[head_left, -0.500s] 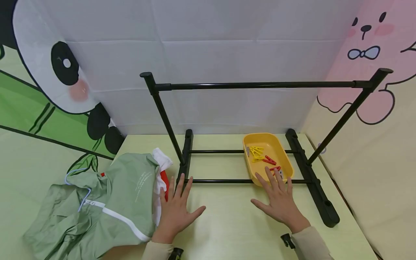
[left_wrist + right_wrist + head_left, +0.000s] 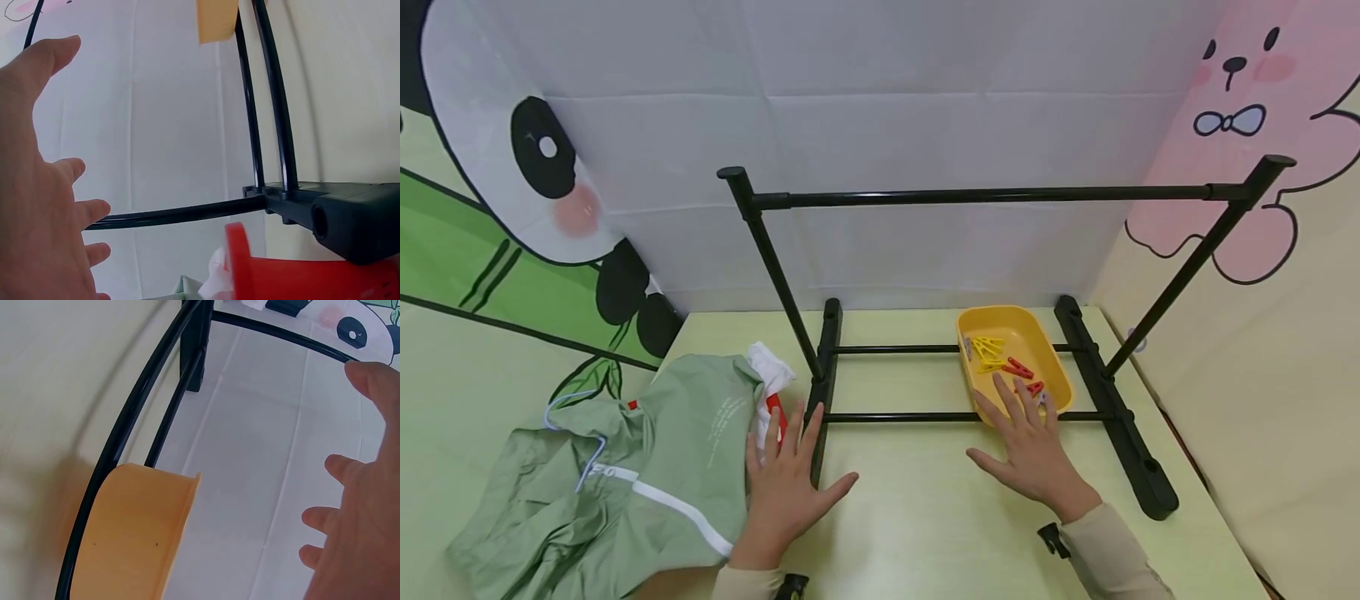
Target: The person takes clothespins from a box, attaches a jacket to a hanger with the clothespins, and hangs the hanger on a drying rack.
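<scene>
My left hand hovers with fingers spread beside the green garment, in front of the rack's left foot. A white cloth and a red object lie partly behind its fingers. In the left wrist view the red object looks like a smooth plastic piece; its kind is unclear. My right hand, fingers also spread, is over the near end of a yellow tray. Inside are yellow clothespins and red clothespins. Neither hand holds anything.
A black rack stands on the table, with a raised top bar, two low rods and a right foot. The tray sits across the low rods. A light-blue hanger shows at the garment. A white sheet hangs behind.
Both hands have drifted slightly left, the left one nearer the garment and white cloth. The head view has shifted a little. Rack, tray and garment stay put.
</scene>
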`<state>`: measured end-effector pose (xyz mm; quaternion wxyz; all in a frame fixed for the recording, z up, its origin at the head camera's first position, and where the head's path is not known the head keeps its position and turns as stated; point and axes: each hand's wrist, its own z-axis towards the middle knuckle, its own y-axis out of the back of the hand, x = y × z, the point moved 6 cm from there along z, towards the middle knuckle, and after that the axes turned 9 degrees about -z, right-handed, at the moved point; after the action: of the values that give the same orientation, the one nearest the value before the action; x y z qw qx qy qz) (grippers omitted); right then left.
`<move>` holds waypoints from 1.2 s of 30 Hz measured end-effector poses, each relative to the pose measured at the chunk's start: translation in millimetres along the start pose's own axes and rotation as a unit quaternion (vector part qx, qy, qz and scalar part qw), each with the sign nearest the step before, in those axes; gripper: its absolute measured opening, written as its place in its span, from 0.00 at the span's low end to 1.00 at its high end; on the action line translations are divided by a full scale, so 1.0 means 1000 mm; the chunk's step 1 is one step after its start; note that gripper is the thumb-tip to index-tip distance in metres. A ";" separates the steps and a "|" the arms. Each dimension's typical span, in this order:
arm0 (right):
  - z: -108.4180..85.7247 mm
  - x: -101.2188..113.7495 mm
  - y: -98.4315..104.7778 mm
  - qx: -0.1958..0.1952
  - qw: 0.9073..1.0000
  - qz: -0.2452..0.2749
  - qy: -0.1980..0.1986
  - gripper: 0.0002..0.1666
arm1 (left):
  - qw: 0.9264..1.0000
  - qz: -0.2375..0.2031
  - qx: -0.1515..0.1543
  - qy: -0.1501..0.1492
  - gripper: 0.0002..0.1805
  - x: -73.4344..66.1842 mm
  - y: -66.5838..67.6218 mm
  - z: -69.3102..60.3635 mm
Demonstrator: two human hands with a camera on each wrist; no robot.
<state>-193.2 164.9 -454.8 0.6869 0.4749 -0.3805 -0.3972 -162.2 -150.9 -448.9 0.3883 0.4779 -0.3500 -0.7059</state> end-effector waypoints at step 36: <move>0.030 0.051 0.013 -0.022 0.992 -0.029 0.123 0.46 | 0.995 0.030 -0.064 0.071 0.61 0.040 0.064 -0.036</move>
<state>-198.1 111.0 -427.0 0.7265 0.5161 -0.2706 -0.3642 -124.1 -220.0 -420.2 0.4629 0.4904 -0.2895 -0.6792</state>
